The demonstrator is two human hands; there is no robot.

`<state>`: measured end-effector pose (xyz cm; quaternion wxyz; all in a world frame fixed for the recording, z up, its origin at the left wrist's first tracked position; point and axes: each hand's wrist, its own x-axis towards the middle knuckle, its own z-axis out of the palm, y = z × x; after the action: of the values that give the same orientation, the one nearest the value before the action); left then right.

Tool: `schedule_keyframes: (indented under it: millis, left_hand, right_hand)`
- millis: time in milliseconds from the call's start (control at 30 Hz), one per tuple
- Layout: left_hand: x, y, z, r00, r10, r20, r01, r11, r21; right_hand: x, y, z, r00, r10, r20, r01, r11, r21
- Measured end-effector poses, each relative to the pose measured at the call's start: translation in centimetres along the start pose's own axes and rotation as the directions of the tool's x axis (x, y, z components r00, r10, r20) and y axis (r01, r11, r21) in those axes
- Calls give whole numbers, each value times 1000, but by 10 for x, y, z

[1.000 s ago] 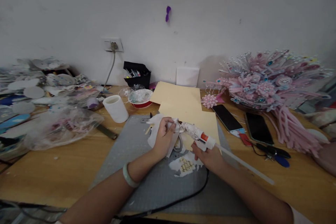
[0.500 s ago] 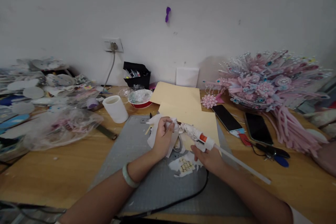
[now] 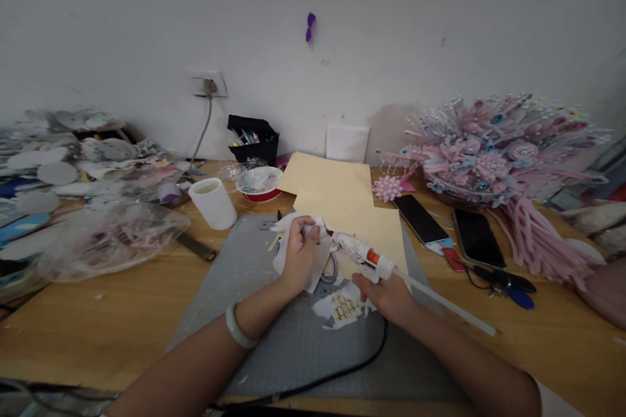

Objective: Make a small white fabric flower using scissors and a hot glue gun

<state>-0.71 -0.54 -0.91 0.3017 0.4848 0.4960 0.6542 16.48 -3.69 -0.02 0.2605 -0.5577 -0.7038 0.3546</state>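
My right hand (image 3: pixel 384 293) is wrapped round the handle of a white hot glue gun (image 3: pixel 353 249), and a long glue stick (image 3: pixel 447 305) sticks out of its back end. The gun's nozzle points left at the fingertips of my left hand (image 3: pixel 302 254). Those fingers pinch a piece of white fabric (image 3: pixel 317 267), close to the nozzle; the exact pinch point is partly hidden. Below the gun lies a white scrap with gold pattern (image 3: pixel 345 308) on the grey cutting mat (image 3: pixel 235 313). A grey ring-shaped piece (image 3: pixel 331 270) shows between my hands.
Yellow card sheets (image 3: pixel 337 182) lie behind my hands. To the left are a white cylinder (image 3: pixel 213 204), a red-and-white bowl (image 3: pixel 259 184) and a plastic bag (image 3: pixel 122 238). On the right are two phones (image 3: pixel 478 238), scissors (image 3: pixel 506 280) and a pink beaded headdress (image 3: pixel 484 156). A black cord (image 3: pixel 323 378) crosses the mat.
Both hands keep nearly the same pose, with the glue gun's nozzle still at the white fabric. The whole view has shifted very slightly.
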Motion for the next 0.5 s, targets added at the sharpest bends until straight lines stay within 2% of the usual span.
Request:
schedule_keyframes:
  millis: [233,367,500]
  left_hand:
    - [1,1,0,999,-9,-34,10,999,32]
    - [3,-2,-1,997,-55,-46,56,998,6]
    - [6,-7,-1,986,-155,-56,151,986,-71]
  right_hand:
    - [-1,-13,-3,999,12,40,-16,995,103]
    - [-1,-15,-4,998,-54,39,52,997,58]
    - [1,-12,-3,992,-127,5,127,992,-19]
